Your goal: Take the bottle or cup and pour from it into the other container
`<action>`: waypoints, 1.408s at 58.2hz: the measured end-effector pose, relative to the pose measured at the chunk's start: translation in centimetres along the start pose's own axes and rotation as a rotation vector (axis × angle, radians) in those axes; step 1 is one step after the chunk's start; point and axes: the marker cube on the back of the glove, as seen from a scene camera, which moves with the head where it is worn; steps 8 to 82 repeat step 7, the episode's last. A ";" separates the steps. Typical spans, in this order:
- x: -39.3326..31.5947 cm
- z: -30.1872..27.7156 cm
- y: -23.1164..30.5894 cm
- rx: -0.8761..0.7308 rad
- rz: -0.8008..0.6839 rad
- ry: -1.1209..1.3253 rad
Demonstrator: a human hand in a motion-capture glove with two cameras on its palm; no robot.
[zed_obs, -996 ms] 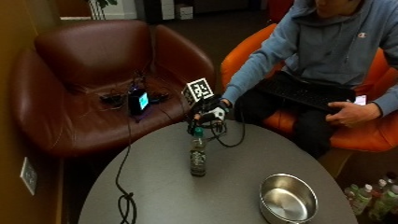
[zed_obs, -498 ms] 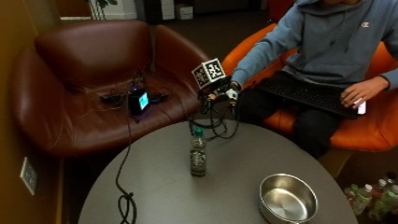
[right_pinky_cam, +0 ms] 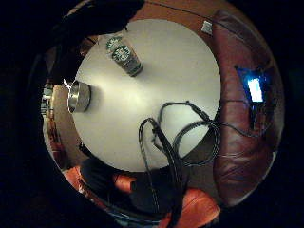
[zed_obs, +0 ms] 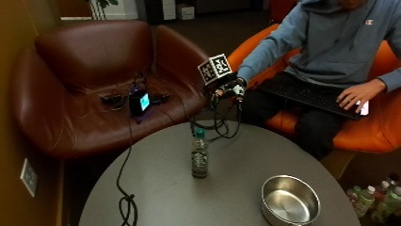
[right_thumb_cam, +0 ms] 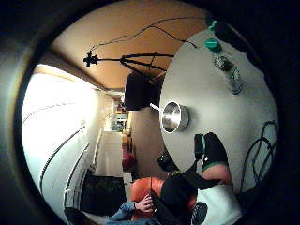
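A clear plastic bottle [zed_obs: 199, 157] with a green cap stands upright near the middle of the round grey table [zed_obs: 163, 188]. A steel bowl [zed_obs: 290, 200], which looks empty, sits near the table's front right edge. My gloved right hand [zed_obs: 227, 89] hovers above the table's far edge, up and behind the bottle, holding nothing, its fingers loosely curled. In the little finger side palm view the bottle [right_pinky_cam: 126, 57] and bowl [right_pinky_cam: 78, 96] lie well below the hand on the table. The thumb side palm view shows the same bottle [right_thumb_cam: 227, 70] and bowl [right_thumb_cam: 174, 117].
A brown leather armchair [zed_obs: 94, 84] behind the table holds a device with a lit screen [zed_obs: 139, 101]. A black cable [zed_obs: 125, 202] runs across the table's left side. The person sits on an orange chair [zed_obs: 376, 127], bare hand [zed_obs: 354, 98] on a keyboard [zed_obs: 310, 94]. Bottles [zed_obs: 376, 200] stand on the floor.
My gloved hand was low by the bottle's cap; it has since lifted up and back toward the person. The bottle stays upright in place.
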 end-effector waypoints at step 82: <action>-0.4 0.1 -0.1 -0.011 -0.022 0.011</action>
